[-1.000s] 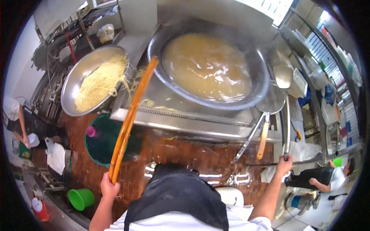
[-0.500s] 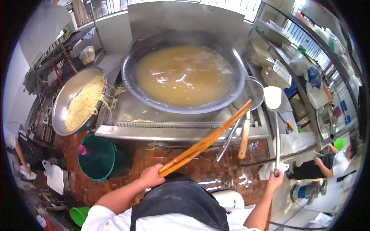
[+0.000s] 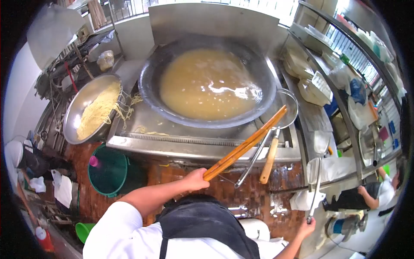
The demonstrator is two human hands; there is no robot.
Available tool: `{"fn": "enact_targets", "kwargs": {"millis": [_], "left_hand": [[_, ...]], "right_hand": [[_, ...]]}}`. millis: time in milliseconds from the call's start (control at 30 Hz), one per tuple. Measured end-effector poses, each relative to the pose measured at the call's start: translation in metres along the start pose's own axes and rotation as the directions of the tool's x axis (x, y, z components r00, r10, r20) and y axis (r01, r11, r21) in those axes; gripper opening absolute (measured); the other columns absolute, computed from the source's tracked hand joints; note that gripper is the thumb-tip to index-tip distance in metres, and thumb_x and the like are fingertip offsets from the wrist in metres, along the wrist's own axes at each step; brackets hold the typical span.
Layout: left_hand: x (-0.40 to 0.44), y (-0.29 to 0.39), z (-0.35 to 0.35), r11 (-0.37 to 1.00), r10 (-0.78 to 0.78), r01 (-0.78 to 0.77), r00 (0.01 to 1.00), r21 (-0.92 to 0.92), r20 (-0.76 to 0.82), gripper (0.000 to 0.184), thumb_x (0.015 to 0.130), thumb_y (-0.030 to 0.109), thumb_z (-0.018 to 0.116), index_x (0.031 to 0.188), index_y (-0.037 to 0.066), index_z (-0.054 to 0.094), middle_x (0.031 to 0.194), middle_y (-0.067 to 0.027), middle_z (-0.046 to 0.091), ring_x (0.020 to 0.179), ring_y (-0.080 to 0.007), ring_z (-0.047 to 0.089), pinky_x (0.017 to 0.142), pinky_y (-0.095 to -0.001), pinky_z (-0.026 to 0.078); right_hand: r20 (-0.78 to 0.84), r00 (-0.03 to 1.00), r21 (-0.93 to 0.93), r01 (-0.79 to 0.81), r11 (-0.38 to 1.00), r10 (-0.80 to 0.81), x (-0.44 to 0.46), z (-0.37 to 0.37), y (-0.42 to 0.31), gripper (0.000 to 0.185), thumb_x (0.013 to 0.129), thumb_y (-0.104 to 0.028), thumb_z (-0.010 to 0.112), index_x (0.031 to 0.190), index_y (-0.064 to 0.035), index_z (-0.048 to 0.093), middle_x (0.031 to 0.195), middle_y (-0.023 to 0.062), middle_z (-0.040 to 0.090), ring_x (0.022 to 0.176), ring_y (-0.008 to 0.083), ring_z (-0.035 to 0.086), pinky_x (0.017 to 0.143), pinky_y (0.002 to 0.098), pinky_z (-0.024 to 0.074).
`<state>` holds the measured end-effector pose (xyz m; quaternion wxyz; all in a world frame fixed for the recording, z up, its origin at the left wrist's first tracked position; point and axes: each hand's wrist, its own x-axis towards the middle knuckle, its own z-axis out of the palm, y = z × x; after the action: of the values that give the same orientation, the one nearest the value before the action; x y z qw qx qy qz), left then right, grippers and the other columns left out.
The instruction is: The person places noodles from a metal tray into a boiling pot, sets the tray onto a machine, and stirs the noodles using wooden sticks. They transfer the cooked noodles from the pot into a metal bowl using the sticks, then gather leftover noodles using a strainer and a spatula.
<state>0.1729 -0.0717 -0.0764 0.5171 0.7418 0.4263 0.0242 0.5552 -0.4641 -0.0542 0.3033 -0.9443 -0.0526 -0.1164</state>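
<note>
My left hand [image 3: 196, 180] is closed around the lower ends of a pair of long wooden chopsticks [image 3: 246, 143], which slant up to the right toward the wok's front rim. In my right hand [image 3: 305, 229] is the end of a long-handled metal scoop [image 3: 318, 177], its pale head pointing up beside the right-hand shelving. Ahead sits a big wok [image 3: 248, 122] of cloudy yellowish liquid, steaming. A strainer [image 3: 271, 155] with a wooden handle rests at the stove's front right corner, and a metal-handled tool [image 3: 250, 166] lies beside it.
A tilted metal bowl [image 3: 71, 116] of noodles [image 3: 100, 111] stands left of the stove [image 3: 194, 149], strands trailing onto it. Below is a green bin [image 3: 108, 172]. Metal shelving [image 3: 340, 90] lines the right side. One person [image 3: 371, 196] is at right, another [image 3: 36, 157] at left.
My right hand has moved down, drawing the scoop lower and to the right, away from the wok. My left hand and the chopsticks have shifted slightly right and up.
</note>
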Motion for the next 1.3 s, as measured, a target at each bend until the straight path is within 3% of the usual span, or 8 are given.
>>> {"fn": "enact_targets", "kwargs": {"millis": [100,200,500,667,967,1133,1200,1300], "left_hand": [[0.031,-0.001,0.012,0.984,-0.172,0.175,0.982,-0.035,0.079,0.045,0.067,0.029,0.069,0.099,0.001,0.054,0.087,-0.0198,0.063,0.078,-0.0303,0.063,0.071,-0.04,0.049],[0.056,-0.011,0.025,0.992,-0.016,0.033,0.99,0.118,-0.139,0.048,0.067,0.03,0.07,0.1,0.0,0.053,0.089,-0.0208,0.063,0.081,-0.0318,0.064,0.072,-0.0414,0.049],[0.038,-0.02,-0.021,0.989,-0.123,0.134,0.978,0.055,-0.169,0.074,0.071,0.057,0.068,0.118,0.001,0.054,0.107,-0.02,0.062,0.099,-0.032,0.061,0.085,-0.0384,0.047],[0.002,-0.088,-0.026,0.973,-0.156,0.087,0.929,-0.214,-0.335,0.066,0.081,0.047,0.065,0.122,-0.002,0.051,0.105,-0.0192,0.063,0.098,-0.0257,0.062,0.084,-0.0343,0.049],[-0.136,-0.191,-0.045,0.931,-0.362,0.313,0.864,-0.189,-0.351,0.056,0.078,0.042,0.068,0.113,-0.001,0.058,0.098,-0.017,0.065,0.093,-0.0261,0.063,0.083,-0.0352,0.049],[-0.17,-0.282,-0.052,0.897,-0.441,0.435,0.884,-0.074,-0.155,0.047,0.077,0.041,0.067,0.101,0.002,0.064,0.093,-0.0172,0.067,0.089,-0.0295,0.064,0.078,-0.0388,0.05],[-0.178,-0.347,-0.054,0.857,-0.513,0.506,0.854,-0.093,-0.089,0.046,0.076,0.041,0.067,0.098,0.001,0.066,0.095,-0.0176,0.067,0.09,-0.03,0.064,0.079,-0.0392,0.049],[-0.211,-0.431,-0.073,0.68,-0.72,0.666,0.686,-0.308,-0.104,0.055,0.075,0.041,0.068,0.112,0.001,0.06,0.098,-0.0203,0.066,0.093,-0.0299,0.063,0.081,-0.0368,0.048]], "right_hand": [[-0.05,0.987,0.016,0.156,0.988,-0.155,0.006,0.009,0.007,0.03,0.07,-0.012,0.072,0.096,-0.0014,0.062,0.078,0.0066,0.061,0.068,0.0165,0.056,0.067,0.0324,0.0464],[-0.044,0.993,0.123,0.114,0.986,-0.11,0.012,0.017,-0.001,0.031,0.07,-0.014,0.073,0.096,-0.0003,0.062,0.081,0.0081,0.063,0.07,0.0184,0.057,0.068,0.033,0.0471],[0.015,0.921,0.184,0.381,0.906,-0.39,0.045,0.04,-0.006,0.039,0.073,-0.006,0.069,0.109,0.0049,0.058,0.094,0.0129,0.063,0.083,0.0198,0.057,0.078,0.0327,0.0461],[0.187,0.816,0.167,0.523,0.836,-0.547,0.025,0.002,-0.131,0.037,0.074,-0.005,0.067,0.109,0.0046,0.058,0.091,0.0114,0.061,0.079,0.0186,0.054,0.074,0.0299,0.0448],[0.59,0.452,0.432,0.523,0.735,-0.669,-0.082,-0.026,-0.343,0.028,0.066,0.001,0.066,0.093,0.0044,0.062,0.086,0.0104,0.062,0.081,0.02,0.059,0.074,0.0272,0.045],[0.41,0.221,0.358,0.853,0.379,-0.885,-0.146,-0.013,-0.421,0.033,0.063,0.004,0.065,0.095,-0.0008,0.062,0.084,0.0094,0.063,0.077,0.019,0.059,0.073,0.0291,0.0456],[0.467,0.248,0.168,0.917,0.361,-0.849,-0.187,-0.032,-0.469,0.036,0.062,0.005,0.065,0.097,-0.0037,0.063,0.092,0.0135,0.064,0.087,0.0296,0.061,0.08,0.0361,0.0457],[0.334,0.08,-0.061,0.996,0.063,-0.939,-0.234,-0.053,-0.525,0.038,0.059,0.0,0.062,0.097,-0.0079,0.063,0.088,0.0101,0.059,0.087,0.0311,0.055,0.078,0.0395,0.0405]]}}
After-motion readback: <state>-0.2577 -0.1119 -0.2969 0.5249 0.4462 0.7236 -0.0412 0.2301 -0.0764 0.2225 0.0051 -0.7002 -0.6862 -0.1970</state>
